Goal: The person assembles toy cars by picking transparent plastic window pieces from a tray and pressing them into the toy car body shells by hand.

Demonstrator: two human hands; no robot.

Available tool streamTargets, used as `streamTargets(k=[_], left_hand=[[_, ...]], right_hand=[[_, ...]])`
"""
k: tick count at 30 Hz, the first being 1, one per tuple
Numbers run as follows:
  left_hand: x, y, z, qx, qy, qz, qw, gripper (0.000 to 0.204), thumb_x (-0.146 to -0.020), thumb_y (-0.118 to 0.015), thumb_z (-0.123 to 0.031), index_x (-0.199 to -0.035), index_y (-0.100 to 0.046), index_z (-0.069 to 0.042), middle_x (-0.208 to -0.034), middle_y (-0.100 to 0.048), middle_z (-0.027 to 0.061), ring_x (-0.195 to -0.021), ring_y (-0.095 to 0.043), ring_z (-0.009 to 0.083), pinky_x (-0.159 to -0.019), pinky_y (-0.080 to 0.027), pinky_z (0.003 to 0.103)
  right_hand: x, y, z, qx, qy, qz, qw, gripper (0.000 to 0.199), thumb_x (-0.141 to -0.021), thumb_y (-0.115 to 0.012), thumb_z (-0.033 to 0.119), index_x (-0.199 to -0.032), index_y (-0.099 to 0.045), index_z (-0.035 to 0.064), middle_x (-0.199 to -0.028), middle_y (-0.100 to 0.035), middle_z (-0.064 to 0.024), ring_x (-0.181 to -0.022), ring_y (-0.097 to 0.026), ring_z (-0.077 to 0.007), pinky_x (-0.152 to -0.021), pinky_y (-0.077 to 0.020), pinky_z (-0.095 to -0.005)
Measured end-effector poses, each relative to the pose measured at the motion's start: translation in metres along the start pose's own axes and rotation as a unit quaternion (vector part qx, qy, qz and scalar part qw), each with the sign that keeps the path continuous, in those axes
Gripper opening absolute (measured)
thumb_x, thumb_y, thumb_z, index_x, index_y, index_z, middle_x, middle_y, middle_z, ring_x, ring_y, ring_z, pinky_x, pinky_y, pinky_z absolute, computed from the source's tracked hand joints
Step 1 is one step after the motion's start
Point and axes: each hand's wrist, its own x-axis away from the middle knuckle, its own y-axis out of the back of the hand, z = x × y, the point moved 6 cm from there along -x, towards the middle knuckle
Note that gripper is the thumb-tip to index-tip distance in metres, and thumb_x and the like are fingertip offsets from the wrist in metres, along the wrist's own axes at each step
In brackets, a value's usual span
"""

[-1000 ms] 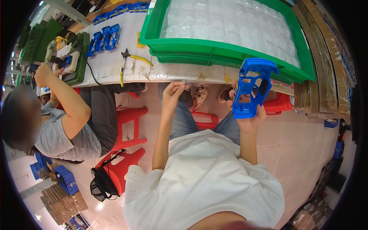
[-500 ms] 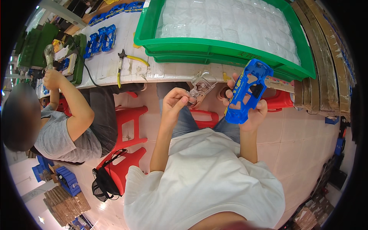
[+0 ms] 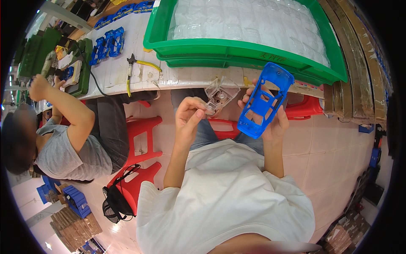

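Observation:
My right hand (image 3: 277, 125) grips a blue plastic toy car body shell (image 3: 262, 106) by its edges, tilted over my lap with its hollow inside facing up. The window openings are cut through. In my left hand (image 3: 189, 118) a clear plastic part (image 3: 222, 94), moulded with frames and small holes, is pinched between thumb and fingers. It sits left of the shell, apart from it, near the table's front edge.
A green crate (image 3: 203, 51) of clear-bagged white items stands on the table (image 3: 169, 78). Yellow-handled cutters (image 3: 130, 70) and more blue shells (image 3: 108, 44) lie left. A co-worker (image 3: 69, 135) sits left, near red stools (image 3: 146, 139). Stacked cardboard (image 3: 359, 80) stands right.
The blue shell has turned from its printed outer side to its hollow inside and shifted slightly left. The clear part has tilted and lowered a little. The co-worker's arm has moved left.

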Motion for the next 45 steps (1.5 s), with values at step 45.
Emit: streamTargets(k=[45], left_hand=[[0.052,-0.111,-0.056,-0.610,-0.515,0.110,0.593,0.029,-0.062,-0.063,-0.012,-0.091,-0.066,-0.012,-0.079,-0.053,-0.0032,-0.066,-0.044,0.0094,-0.057,-0.029,0.024]], right_hand=[[-0.002,-0.001,-0.001,0.010,0.050,-0.038,0.998,0.067,-0.081,-0.035,0.055,-0.118,-0.040,-0.0013,-0.113,-0.043,-0.0241,-0.079,-0.052,-0.0241,-0.064,-0.0440,-0.0313]])
